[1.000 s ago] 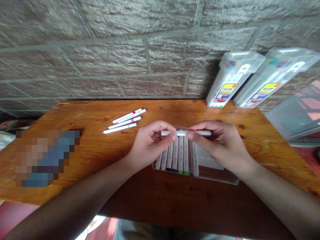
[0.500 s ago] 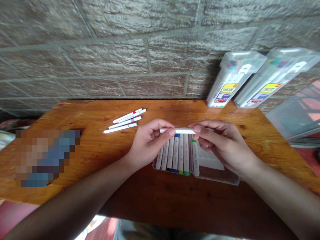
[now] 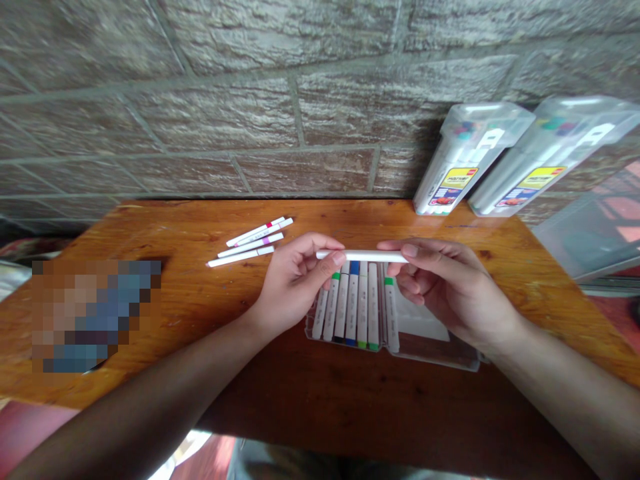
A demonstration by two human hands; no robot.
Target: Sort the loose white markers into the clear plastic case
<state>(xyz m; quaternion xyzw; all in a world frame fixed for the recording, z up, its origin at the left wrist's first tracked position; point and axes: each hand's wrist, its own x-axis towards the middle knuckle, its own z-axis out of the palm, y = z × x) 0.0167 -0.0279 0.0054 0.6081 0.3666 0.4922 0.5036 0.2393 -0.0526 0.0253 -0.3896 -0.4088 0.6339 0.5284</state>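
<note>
A white marker lies level between my two hands, above an open clear plastic case. My left hand pinches its left end between thumb and fingers. At the right end, the thumb and fingertips of my right hand close on it and cover its tip. Beneath, several white markers with green, blue and black ends lie side by side in the case's left half. One green-banded marker rests beside the hinge, in the right half, near a white sheet.
Several loose white markers lie on the wooden table left of my hands. Two tall clear marker boxes stand at the back right by the stone-block wall. A blurred-out patch covers something at the left.
Both hands have lifted slightly with the marker. My right hand has slid outward along it toward the right end, baring more of its middle. The loose markers stay put.
</note>
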